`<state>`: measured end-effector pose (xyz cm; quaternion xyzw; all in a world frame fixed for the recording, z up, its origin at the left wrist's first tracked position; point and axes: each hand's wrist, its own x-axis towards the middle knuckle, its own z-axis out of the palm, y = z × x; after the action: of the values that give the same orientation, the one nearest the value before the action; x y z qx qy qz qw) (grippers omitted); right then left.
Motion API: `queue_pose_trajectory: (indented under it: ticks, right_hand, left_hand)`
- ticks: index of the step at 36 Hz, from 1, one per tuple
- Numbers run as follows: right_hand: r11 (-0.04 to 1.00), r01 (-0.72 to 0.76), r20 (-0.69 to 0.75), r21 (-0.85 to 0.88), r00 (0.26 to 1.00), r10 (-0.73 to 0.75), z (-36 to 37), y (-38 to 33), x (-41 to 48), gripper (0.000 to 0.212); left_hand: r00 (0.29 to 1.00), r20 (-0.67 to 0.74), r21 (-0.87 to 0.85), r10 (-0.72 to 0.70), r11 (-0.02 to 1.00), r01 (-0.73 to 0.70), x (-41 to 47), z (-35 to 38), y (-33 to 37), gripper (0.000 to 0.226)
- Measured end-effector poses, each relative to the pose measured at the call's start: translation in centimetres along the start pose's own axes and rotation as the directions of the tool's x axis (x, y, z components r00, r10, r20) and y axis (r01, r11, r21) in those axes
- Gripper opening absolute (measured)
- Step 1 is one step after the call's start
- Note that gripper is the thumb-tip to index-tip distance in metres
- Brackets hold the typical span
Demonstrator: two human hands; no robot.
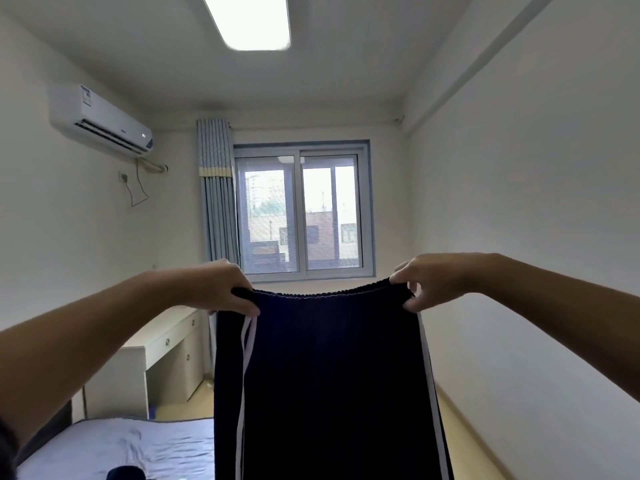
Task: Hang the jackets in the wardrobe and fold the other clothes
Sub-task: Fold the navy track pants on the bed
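I observed the left hand (216, 289) and right hand (427, 280) each gripping the navy trousers (322, 375) by the waistband, stretched between them.

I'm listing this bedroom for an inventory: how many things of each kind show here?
Clothes: 1, the dark trousers, gripped at the waistband by the left hand and right hand.
Furniture: 2, the bed and the desk.
Fittings: 4, the air conditioner, curtain, window and ceiling light.
Total: 7. A dark shape on the bed is too cropped to count.
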<state>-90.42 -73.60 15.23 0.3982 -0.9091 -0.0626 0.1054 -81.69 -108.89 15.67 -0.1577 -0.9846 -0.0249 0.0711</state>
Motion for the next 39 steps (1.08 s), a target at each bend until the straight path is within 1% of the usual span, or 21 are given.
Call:
queue_pose_trajectory:
  ticks: [1,2,6,10,11,13,14,15,16,17,18,19,20,21,22,25,28,31,34,37,39]
  right_hand:
    - [1.000,-0.012,0.013,0.029,1.000,0.012,0.1,-0.1,0.0,0.018]
    - [0.998,-0.018,0.003,0.060,1.000,0.018,0.2,-0.3,0.0,0.024]
    - [0.973,0.022,-0.167,0.228,0.986,0.017,1.0,-0.4,0.5,0.024]
    - [0.924,0.047,-0.295,0.380,0.953,0.073,1.0,-0.6,1.1,0.029]
    - [0.910,0.061,-0.325,0.411,0.942,0.084,0.5,-0.6,1.2,0.027]
    - [0.866,0.124,-0.449,0.484,0.885,0.124,-0.8,-0.5,1.5,0.019]
    - [0.842,0.178,-0.544,0.509,0.824,0.155,-1.6,-0.5,1.6,0.015]
    - [0.824,0.227,-0.630,0.519,0.753,0.190,-2.2,-0.5,1.6,0.013]
    - [0.815,0.257,-0.682,0.520,0.699,0.215,-2.6,-0.5,1.7,0.012]
    - [0.830,0.239,-0.686,0.505,0.694,0.217,-2.5,-0.6,1.8,0.011]
    - [0.870,0.170,-0.636,0.462,0.748,0.191,-2.1,-0.7,1.9,0.012]
    - [0.913,0.079,-0.535,0.401,0.829,0.164,-1.3,-0.8,2.2,0.013]
    - [0.933,0.009,-0.430,0.361,0.889,0.158,-0.1,-0.7,2.3,0.013]
    - [0.928,-0.026,-0.359,0.372,0.918,0.169,1.0,-0.6,2.3,0.014]
    - [0.908,-0.029,-0.330,0.418,0.927,0.181,2.0,-0.5,2.1,0.016]
    - [0.834,0.004,-0.334,0.552,0.917,0.217,3.9,-0.9,1.6,0.016]
    - [0.730,0.016,-0.330,0.683,0.898,0.290,5.2,-2.2,1.1,0.013]
    - [0.605,-0.008,-0.301,0.796,0.862,0.408,7.0,-3.5,0.8,0.006]
    - [0.442,-0.022,-0.247,0.897,0.804,0.540,9.3,-5.3,0.0,0.006]
    - [0.310,-0.014,-0.187,0.951,0.772,0.607,12.3,-7.6,-1.2,0.008]
    - [0.258,-0.025,-0.153,0.966,0.749,0.645,14.5,-8.9,-2.0,0.011]
  left_hand:
    - [1.000,-0.017,0.014,0.001,1.000,-0.001,-0.2,0.1,-0.2,0.024]
    - [0.999,-0.040,0.041,0.004,0.999,-0.002,-0.3,0.3,-0.4,0.026]
    - [0.988,-0.143,0.177,0.061,0.984,-0.035,-0.3,0.9,-1.0,0.041]
    - [0.962,-0.258,0.113,0.089,0.992,-0.061,-0.5,0.6,-1.1,0.061]
    - [0.951,-0.297,0.092,0.089,0.994,-0.064,-0.6,0.1,-1.0,0.059]
    - [0.900,-0.424,0.087,0.104,0.993,-0.074,-1.0,-1.4,-0.9,0.036]
    - [0.842,-0.523,0.102,0.129,0.991,-0.088,-1.2,-2.3,-0.9,0.027]
    - [0.764,-0.627,0.110,0.153,0.988,-0.108,-1.5,-2.9,-0.8,0.025]
    - [0.712,-0.686,0.092,0.152,0.988,-0.122,-1.6,-3.2,-0.7,0.022]
    - [0.726,-0.676,0.065,0.125,0.992,-0.110,-1.7,-3.2,-0.5,0.018]
    - [0.802,-0.592,0.059,0.084,0.996,-0.061,-1.6,-2.6,-0.4,0.016]
    - [0.885,-0.464,0.079,0.039,0.997,-0.002,-1.3,-1.5,-0.3,0.016]
    - [0.935,-0.356,0.102,-0.001,0.994,0.040,-1.0,-0.2,-0.5,0.019]
    - [0.953,-0.302,0.100,-0.022,0.994,0.054,-0.7,1.0,-0.7,0.022]
    - [0.954,-0.298,0.071,-0.030,0.996,0.054,-0.7,1.9,-1.0,0.024]
    - [0.931,-0.360,-0.042,-0.067,0.998,0.056,-0.8,3.7,-1.3,0.026]
    - [0.904,-0.395,-0.236,-0.160,0.969,0.069,-0.7,5.4,-0.8,0.023]
    - [0.884,-0.356,-0.457,-0.304,0.882,0.119,-0.5,7.4,-0.8,0.019]
    - [0.833,-0.334,-0.612,-0.441,0.773,0.164,-0.6,10.2,-0.2,0.023]
    - [0.779,-0.324,-0.693,-0.537,0.695,0.191,-1.4,13.7,1.8,0.023]
    - [0.760,-0.309,-0.703,-0.573,0.675,0.223,-1.9,16.1,3.3,0.022]
